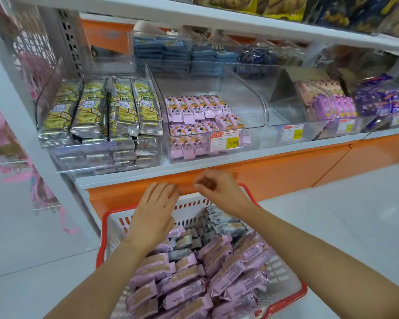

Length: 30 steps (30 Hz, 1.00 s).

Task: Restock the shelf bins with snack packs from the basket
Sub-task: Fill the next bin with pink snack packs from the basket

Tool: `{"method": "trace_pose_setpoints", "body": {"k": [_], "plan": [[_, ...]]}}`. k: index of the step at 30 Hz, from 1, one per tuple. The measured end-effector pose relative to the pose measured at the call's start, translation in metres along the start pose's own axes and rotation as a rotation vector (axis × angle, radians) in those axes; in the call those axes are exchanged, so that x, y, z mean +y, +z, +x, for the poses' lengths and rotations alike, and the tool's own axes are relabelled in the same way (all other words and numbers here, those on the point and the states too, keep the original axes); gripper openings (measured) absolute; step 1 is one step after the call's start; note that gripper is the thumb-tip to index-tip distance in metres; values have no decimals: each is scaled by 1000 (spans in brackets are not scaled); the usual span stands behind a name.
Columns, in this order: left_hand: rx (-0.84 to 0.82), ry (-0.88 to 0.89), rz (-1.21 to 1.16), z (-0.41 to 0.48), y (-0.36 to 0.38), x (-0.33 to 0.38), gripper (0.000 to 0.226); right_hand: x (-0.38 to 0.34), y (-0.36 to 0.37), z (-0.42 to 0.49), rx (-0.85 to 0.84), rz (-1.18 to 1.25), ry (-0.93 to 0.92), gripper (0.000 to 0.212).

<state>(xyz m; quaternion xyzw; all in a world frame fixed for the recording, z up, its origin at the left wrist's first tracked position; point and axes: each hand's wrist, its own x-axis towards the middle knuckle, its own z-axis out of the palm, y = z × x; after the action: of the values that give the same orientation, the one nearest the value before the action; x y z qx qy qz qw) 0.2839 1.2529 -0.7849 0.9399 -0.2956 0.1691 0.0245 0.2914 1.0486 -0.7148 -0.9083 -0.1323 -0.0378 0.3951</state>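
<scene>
Plainly, the left hand hung flat and empty over the basket; the right hand curled, its hold too blurred to tell. Gathering its pink snack packs aligned would suit the half-filled bin.

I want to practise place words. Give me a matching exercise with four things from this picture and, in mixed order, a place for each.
1. yellow packs
2. blue packs
3. red basket
4. left hand

A. below the shelf, holding pink packs
B. back row of the shelf
C. leftmost front bin
D. above the basket, fingers straight

Pairs: 1-C, 2-B, 3-A, 4-D
</scene>
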Motion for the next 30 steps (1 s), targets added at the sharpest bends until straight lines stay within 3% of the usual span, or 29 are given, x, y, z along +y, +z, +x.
{"method": "trace_pose_setpoints", "body": {"k": [6,10,14,17,22,27,30], "plan": [[-294,-126,69,-48,40,-35,104,55,70,-22,-286,-114,238,18],[-322,-133,105,-60,54,-44,105,77,102,-32,-632,-208,261,32],[-357,-114,195,-65,59,-42,92,83,113,-39,-800,-282,197,19],[-366,-122,202,-63,58,-41,86,87,118,-40,-835,-247,232,30],[-451,-137,183,-60,53,-37,82,89,121,-44,-904,-253,169,29],[-478,-172,96,-54,43,-32,80,83,104,-38,-710,-211,121,22],[-321,-144,-103,-48,41,-29,70,70,80,-29,-494,-55,170,20]]}}
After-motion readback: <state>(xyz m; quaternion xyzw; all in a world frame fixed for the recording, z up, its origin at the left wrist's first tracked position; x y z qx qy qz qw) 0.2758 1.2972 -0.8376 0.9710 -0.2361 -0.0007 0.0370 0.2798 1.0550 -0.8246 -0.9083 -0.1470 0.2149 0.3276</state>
